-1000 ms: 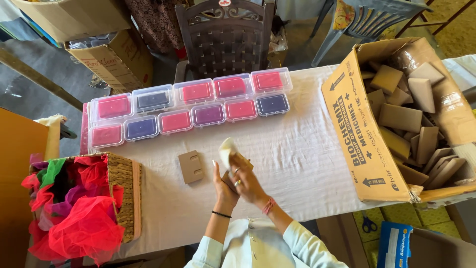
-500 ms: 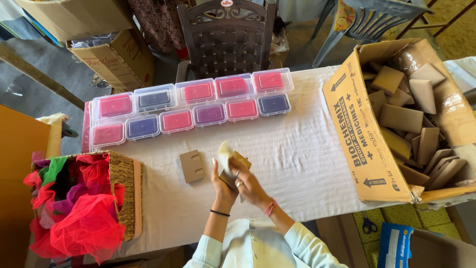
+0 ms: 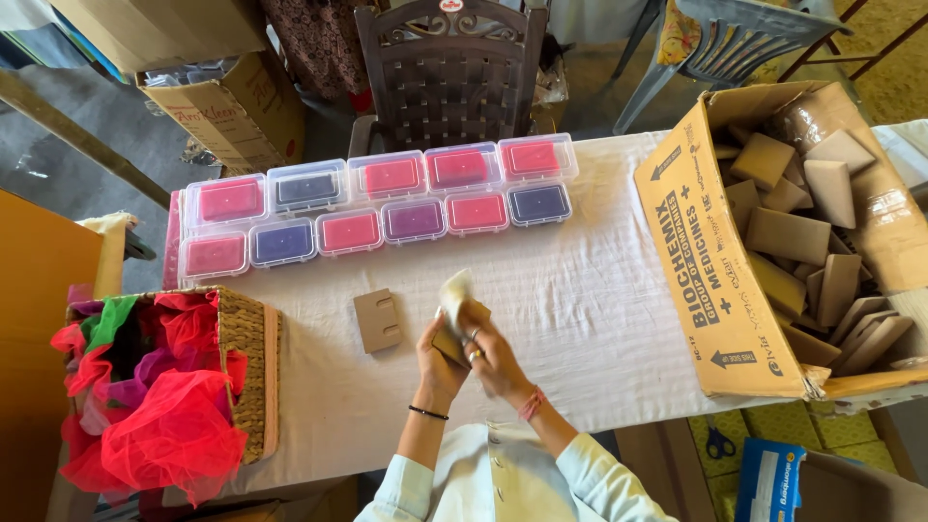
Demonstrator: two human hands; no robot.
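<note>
- Over the near edge of the white-clothed table (image 3: 599, 290), the left hand (image 3: 440, 362) and the right hand (image 3: 493, 353) meet around a small brown cardboard box (image 3: 454, 338) with a pale cloth or paper piece (image 3: 454, 290) sticking up out of it; both hands are closed on the box, held just above the cloth.
- The step in hand looks like packing or wrapping the pale piece into the box; the next move likely calls for tucking it down and folding the flap shut.
- A second flat brown box (image 3: 377, 321) lies on the cloth just left of the hands.
- Beyond stand two rows of clear lidded cases (image 3: 387, 198) with pink and purple contents.
- Compared with a second ago, the hands sit slightly lower and closer together, and the pale piece shows less; the flat box and cases have not moved.
</note>
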